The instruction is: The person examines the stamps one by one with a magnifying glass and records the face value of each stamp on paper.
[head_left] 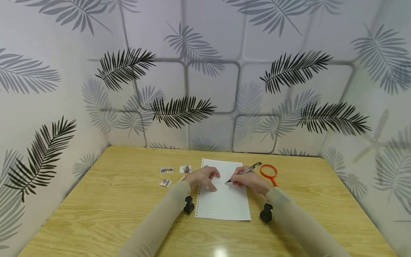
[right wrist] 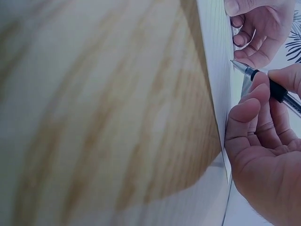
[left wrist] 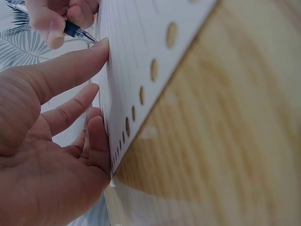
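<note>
A sheet of lined paper (head_left: pixel 224 205) with punched holes down its left edge lies on the wooden table. My right hand (head_left: pixel 248 179) pinches a pen (head_left: pixel 246 170) with a black grip, its tip at the paper near faint writing in the middle. In the right wrist view the pen (right wrist: pixel 277 90) sits between thumb and fingers, the hand's side against the sheet. My left hand (head_left: pixel 203 177) rests on the left part of the sheet, thumb and fingers spread apart. The left wrist view shows that thumb (left wrist: pixel 77 66) touching the paper close to the pen tip.
Left of the paper lie three small picture stamps: one at the back left (head_left: pixel 167 170), one beside the sheet (head_left: pixel 185 169), one nearer (head_left: pixel 165 182). A red magnifying glass (head_left: pixel 269 171) lies right of the paper, its handle partly behind the right hand. A leaf-patterned wall covering (head_left: pixel 212 89) stands behind the table.
</note>
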The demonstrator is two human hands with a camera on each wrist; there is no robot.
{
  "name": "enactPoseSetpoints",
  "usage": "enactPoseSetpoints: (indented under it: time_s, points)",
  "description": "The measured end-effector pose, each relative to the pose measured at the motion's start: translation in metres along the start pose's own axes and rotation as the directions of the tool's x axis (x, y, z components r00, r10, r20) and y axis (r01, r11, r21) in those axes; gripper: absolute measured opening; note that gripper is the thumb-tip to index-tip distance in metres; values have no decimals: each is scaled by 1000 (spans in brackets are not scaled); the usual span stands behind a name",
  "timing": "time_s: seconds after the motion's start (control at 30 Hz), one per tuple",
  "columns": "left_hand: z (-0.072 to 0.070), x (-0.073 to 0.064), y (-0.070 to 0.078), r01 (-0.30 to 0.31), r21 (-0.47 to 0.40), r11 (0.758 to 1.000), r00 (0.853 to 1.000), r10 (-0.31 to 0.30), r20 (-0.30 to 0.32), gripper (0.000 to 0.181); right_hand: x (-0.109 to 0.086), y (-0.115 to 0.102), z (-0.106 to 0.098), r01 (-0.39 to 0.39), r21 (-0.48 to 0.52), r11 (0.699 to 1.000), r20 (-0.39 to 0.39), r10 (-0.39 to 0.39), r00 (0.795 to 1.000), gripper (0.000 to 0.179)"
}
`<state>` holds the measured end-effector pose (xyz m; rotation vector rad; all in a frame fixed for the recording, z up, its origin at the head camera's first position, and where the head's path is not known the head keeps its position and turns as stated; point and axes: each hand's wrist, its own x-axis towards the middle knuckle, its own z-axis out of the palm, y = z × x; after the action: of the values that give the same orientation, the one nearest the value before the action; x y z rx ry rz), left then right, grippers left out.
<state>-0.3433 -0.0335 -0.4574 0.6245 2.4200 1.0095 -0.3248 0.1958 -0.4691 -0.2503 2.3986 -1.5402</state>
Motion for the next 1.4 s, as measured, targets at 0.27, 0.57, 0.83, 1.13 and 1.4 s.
enactPoseSetpoints:
  time_s: [0.27,0.57,0.83,1.13,1.4]
  points:
    - [0,1,-1,-2,8,1000,1000,2,-4,44,0,2,-1,16,-7,1000,27,-15,1000,11]
    - [1,1,0,-2,-5,1000,1000,2,4,43,3,4,-1,-26,-23,999,-19,26,999,10]
    - [0,1,-1,0,3,1000,1000,0,-1,42,4,2,1,-63,-21,998,-63,62,996,10]
    - [0,1,-3,-9,14,1000,1000,9,7,42,1,1,1,-42,7,999,-48,42,998,11]
    - [1,2,-3,-1,13,1000,1000,1,2,42,-4,4,-6,-23,15,1000,-32,23,999,16]
